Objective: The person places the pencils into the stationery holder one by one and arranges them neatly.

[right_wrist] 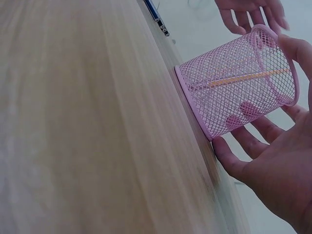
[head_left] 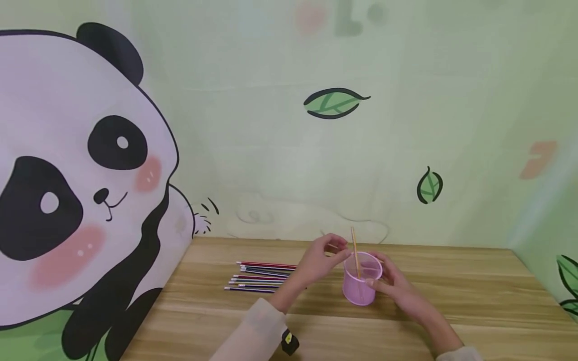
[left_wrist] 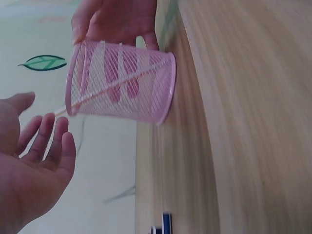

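Observation:
A pink mesh pencil cup [head_left: 354, 292] stands upright on the wooden table, with a single yellow pencil [head_left: 354, 243] leaning inside it. My right hand [head_left: 402, 288] grips the cup from the right, thumb at the rim and fingers round the mesh side, as the right wrist view also shows. On the cup's other side, my left hand [head_left: 318, 258] is near the rim with its fingers loosely bent and apart. In the left wrist view those fingertips lie close to the pencil's upper end, and nothing shows in the palm.
Several pencils [head_left: 266, 265] lie side by side on the table [head_left: 451, 296], left of the cup and partly behind my left forearm. A small black item with a yellow mark [head_left: 289, 342] shows by the left sleeve. Behind the table hangs a green backdrop with a panda [head_left: 90, 200].

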`<state>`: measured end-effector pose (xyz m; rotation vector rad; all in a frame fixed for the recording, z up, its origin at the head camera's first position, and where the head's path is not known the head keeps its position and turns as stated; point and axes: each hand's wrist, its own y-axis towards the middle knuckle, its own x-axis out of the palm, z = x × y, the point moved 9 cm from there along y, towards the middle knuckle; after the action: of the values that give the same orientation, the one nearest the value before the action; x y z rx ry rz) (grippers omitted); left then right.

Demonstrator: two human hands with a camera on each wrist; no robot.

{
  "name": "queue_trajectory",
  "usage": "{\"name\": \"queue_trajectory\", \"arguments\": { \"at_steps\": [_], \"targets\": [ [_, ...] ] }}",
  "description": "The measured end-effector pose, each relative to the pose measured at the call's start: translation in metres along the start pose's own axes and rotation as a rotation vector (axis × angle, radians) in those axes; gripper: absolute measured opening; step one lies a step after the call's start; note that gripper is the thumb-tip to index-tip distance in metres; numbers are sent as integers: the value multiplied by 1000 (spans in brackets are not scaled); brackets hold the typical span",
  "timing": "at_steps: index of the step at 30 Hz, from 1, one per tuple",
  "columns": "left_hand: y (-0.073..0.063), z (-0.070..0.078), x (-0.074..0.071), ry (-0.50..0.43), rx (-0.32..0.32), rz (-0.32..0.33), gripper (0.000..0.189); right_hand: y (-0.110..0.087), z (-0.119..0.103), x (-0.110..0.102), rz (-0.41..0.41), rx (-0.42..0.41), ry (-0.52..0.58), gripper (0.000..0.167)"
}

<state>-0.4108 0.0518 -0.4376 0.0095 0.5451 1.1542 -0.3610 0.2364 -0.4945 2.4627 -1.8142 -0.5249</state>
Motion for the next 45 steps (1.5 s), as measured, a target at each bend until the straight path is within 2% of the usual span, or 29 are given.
{"name": "queue_trajectory", "arguments": {
  "at_steps": [5,8,12,16,23,30,37,45],
  "targets": [
    [-13,-7,-10,77,45,-81,35,0,1,1,3,-2,0,70],
    [-22,-6,-17,202,95,-133,30,0,1,1,6,-8,-6,70],
    [-36,-7,-27,424,141,-208,23,-1,0,1,5,-11,-19,71],
    [-48,-16,-41,530,141,-267,16,-2,0,0,3,-1,-35,71],
    [-65,-41,-63,627,107,-331,8,-4,-1,1,-9,7,-46,70],
    [-77,-65,-69,706,63,-396,11,-4,-2,2,-7,13,-49,71],
    [-80,-70,-64,758,96,-413,12,-5,-2,2,-13,34,-49,73],
    [-78,-71,-61,815,81,-397,12,-5,-3,3,-11,27,-49,72]
  ]
}}
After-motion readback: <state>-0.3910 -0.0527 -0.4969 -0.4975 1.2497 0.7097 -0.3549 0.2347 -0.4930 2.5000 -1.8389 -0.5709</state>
